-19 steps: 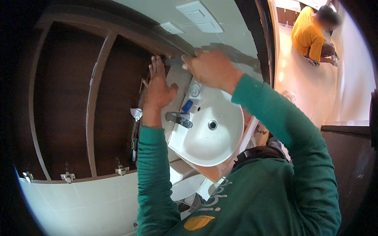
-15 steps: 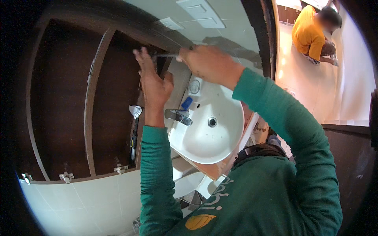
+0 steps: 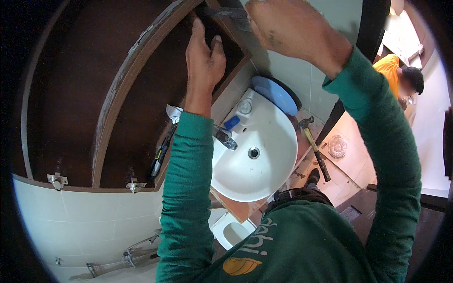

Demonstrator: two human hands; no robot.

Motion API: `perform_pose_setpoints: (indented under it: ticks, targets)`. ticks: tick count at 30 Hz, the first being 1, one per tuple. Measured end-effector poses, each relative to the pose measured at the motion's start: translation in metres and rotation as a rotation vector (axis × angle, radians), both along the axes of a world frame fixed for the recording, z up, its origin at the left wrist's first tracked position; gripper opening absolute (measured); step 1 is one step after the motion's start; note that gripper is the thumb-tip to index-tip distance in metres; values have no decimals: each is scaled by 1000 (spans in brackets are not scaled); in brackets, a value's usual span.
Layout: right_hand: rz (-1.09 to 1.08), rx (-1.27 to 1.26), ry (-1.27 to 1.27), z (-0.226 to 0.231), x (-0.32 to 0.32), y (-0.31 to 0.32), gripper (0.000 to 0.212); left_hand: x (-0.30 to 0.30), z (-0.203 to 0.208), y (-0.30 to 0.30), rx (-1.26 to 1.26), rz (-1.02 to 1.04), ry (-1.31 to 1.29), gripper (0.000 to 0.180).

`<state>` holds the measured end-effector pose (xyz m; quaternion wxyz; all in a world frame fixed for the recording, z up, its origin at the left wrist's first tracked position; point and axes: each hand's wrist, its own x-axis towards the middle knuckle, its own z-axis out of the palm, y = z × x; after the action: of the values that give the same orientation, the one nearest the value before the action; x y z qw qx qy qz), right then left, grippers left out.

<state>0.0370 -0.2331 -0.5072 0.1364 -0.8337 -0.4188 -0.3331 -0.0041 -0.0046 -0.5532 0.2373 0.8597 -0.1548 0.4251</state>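
Note:
My right hand (image 3: 292, 30) is closed on a putty knife, its handle hidden in my fist. The flat grey blade (image 3: 231, 15) points left at the upper corner of the dark brown cabinet (image 3: 141, 118). Inside that corner is my left hand (image 3: 205, 61), empty, fingers stretched up beside the frame and thumb apart. Grey smears mark the cabinet's middle divider (image 3: 130, 61). Lower in the same compartment lies a long black tool (image 3: 163, 150), with a crumpled whitish piece (image 3: 173, 114) at its upper end.
Below my arms is a white washbasin (image 3: 264, 174) with a chrome faucet (image 3: 225, 137) and a blue block (image 3: 231, 123). Blue round lids (image 3: 276, 94) lean behind it. A hammer (image 3: 315, 148) lies to its right. A toilet (image 3: 226, 228) stands below. A person in yellow (image 3: 389, 70) crouches beyond the doorway.
The view has shifted, bringing the hammer and blue lids into sight. Both hands now appear higher in the picture, and the putty knife's blade shows its flat side at the cabinet corner.

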Motion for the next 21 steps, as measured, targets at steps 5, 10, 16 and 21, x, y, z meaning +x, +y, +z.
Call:
perform_pose_setpoints:
  ticks: [5, 10, 16, 21]
  targets:
    - [57, -53, 13, 42, -11, 5, 25, 12, -2, 2, -86, 61, 129, 56]
    - [-65, -102, 49, -18, -1, 14, 25, 16, -24, 12, 39, 18, 158, 55]
    - [-18, 31, 256, -84, 5, 30, 27, 5, -39, 13, 68, 48, 292, 57]
    - [-30, 46, 219, -93, 2, 36, 21, 6, -35, 13, 121, 26, 197, 59]
